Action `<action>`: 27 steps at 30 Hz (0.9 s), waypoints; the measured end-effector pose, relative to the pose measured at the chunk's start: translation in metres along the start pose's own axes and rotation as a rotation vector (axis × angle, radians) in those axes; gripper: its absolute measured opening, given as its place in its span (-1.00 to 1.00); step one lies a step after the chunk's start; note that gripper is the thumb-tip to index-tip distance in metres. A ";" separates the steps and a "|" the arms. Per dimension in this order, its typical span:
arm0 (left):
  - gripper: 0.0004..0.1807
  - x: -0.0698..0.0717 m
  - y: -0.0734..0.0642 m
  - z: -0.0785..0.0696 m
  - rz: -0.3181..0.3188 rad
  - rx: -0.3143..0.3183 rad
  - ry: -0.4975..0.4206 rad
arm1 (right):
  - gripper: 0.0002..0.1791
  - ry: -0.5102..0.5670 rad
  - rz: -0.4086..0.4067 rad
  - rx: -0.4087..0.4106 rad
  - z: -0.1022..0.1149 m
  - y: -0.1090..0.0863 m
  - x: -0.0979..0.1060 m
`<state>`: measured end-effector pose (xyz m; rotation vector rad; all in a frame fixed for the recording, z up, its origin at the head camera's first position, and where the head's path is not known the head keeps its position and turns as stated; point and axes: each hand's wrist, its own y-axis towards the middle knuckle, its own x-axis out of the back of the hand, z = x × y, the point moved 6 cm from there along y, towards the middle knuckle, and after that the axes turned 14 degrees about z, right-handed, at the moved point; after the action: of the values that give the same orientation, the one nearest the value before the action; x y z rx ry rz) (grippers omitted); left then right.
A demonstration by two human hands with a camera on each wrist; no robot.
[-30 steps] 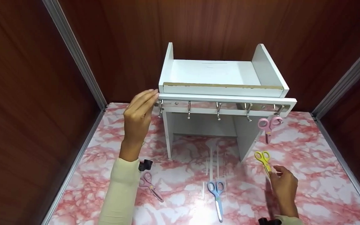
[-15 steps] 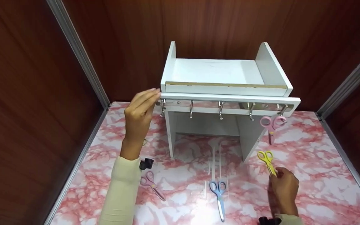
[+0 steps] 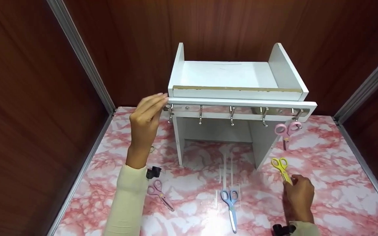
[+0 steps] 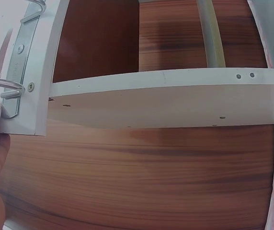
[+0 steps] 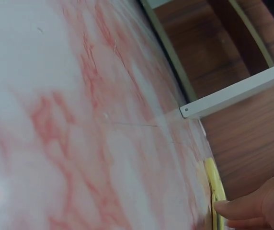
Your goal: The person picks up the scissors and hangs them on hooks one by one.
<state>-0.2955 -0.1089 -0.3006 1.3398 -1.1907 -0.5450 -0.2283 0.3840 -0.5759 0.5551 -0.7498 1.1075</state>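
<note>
My left hand [image 3: 144, 119] holds the left end of a white hook rail [image 3: 205, 115] fixed across the front of a white shelf unit [image 3: 225, 74]. In the left wrist view my thumb lies by the rail's metal plate [image 4: 19, 67]. Low at the right, my right hand [image 3: 300, 194] pinches yellow scissors [image 3: 280, 164] by the blade end, handles pointing away. Whether they touch the table is unclear. Pink scissors [image 3: 287, 130] hang by a finger loop from the rail's rightmost hook [image 3: 298, 115]. The other hooks carry nothing.
Blue scissors [image 3: 231, 205] lie on the marbled table [image 3: 189, 219] at front centre. More pink scissors [image 3: 160, 194] lie beside the left sleeve. Left of the shelf unit, a small loop [image 3: 152, 149] peeks out behind the wrist. Brown wood panels [image 3: 225, 23] enclose the table.
The head view has shifted slightly. My right fingers have drawn in a little toward the thumb on the yellow scissors. My left hand stays at the rail's end.
</note>
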 end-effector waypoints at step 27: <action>-0.82 -0.011 0.007 0.001 -0.011 -0.033 -0.058 | -0.79 -0.022 0.057 -0.064 -0.010 0.005 -0.001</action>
<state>-0.3026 -0.0984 -0.2983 1.3111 -1.2171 -0.6120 -0.2303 0.3923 -0.5833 0.4948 -0.8216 1.1281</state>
